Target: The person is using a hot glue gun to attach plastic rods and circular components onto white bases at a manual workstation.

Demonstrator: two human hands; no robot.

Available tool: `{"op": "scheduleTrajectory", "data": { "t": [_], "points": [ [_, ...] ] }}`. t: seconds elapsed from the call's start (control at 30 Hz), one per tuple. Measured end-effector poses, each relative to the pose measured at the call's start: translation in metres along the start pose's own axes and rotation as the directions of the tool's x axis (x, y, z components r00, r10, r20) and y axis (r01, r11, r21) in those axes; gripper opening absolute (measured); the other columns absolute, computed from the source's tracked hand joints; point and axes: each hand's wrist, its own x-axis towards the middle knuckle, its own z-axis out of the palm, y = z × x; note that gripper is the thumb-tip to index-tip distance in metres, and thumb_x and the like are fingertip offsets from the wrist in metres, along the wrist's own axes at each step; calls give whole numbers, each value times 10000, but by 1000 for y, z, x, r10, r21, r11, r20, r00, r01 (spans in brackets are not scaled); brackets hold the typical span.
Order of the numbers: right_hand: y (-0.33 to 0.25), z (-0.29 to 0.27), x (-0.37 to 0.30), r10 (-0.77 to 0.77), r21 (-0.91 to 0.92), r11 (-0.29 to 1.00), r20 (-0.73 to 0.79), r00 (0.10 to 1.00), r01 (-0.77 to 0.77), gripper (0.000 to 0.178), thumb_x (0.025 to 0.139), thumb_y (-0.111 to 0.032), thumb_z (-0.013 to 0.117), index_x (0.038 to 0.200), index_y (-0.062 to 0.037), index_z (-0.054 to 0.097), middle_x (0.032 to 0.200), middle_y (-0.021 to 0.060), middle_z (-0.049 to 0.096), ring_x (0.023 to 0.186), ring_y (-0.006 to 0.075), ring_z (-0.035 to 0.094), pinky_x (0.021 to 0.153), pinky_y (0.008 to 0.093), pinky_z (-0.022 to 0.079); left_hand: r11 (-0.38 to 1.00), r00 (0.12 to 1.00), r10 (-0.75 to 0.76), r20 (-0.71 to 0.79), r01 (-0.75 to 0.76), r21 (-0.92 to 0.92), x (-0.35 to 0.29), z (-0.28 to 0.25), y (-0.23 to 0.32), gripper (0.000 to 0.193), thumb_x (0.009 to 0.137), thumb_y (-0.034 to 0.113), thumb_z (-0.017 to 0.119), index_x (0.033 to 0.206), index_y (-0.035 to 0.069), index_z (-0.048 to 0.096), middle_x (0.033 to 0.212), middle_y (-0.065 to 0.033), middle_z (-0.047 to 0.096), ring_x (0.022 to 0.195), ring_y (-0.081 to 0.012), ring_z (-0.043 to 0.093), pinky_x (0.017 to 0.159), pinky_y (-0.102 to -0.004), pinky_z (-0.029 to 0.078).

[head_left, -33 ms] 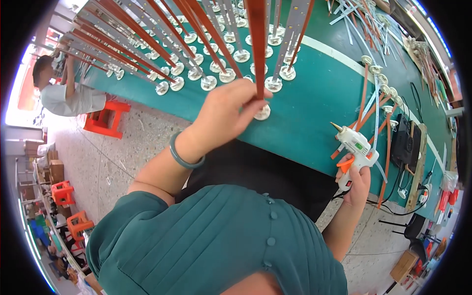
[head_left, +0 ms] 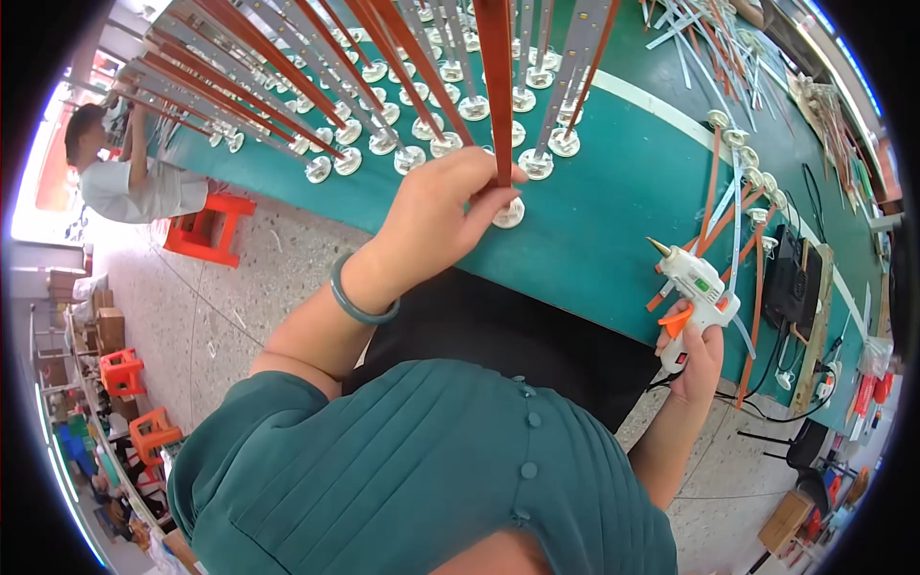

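Observation:
My left hand (head_left: 441,206) pinches the lower end of an upright brown strip (head_left: 500,86). Right under the fingers is a round white base (head_left: 509,213) on the green table, partly covered by them. A white hot glue gun (head_left: 697,284) with an orange trigger is gripped in my right hand (head_left: 695,356); its nozzle points up and to the left. Beyond my left hand stand many rows of brown strips and pale LED strips (head_left: 572,72), each on a round white base (head_left: 536,164).
Loose strips with white bases (head_left: 736,138) lie right of the glue gun, near a black box (head_left: 793,278) and cables. More loose strips (head_left: 685,34) lie at the far right of the green table (head_left: 594,249). A person (head_left: 129,187) sits on a red stool (head_left: 218,230) at left.

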Motion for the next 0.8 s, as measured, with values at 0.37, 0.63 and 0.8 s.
{"op": "scheduleTrajectory", "data": {
  "t": [0.37,0.63,0.8],
  "points": [
    [7,-5,3,-39,56,997,-82,996,44,347,940,-104,567,1211,96,482,1079,165,613,700,207,642,550,323,534,1000,999,1,-44,-2,-29,19,10,-15,149,866,48,688,1014,29,684,849,-105,657,721,-249,652,635,-329,515],
    [7,-7,3,-39,-20,999,-59,998,38,346,960,-151,568,1214,61,467,971,156,606,605,173,607,476,278,497,991,991,-114,-74,107,-84,-2,18,-11,538,830,15,717,1323,7,502,1007,-122,639,748,-192,675,668,-297,545],
    [-17,22,13,81,-88,991,-184,980,-99,329,983,-211,558,1198,32,503,864,111,617,590,138,596,477,258,487,975,978,-193,-85,181,-126,-21,27,-15,712,829,-7,715,1443,-1,354,1118,-163,602,802,-195,675,709,-298,558]
  ]
}}
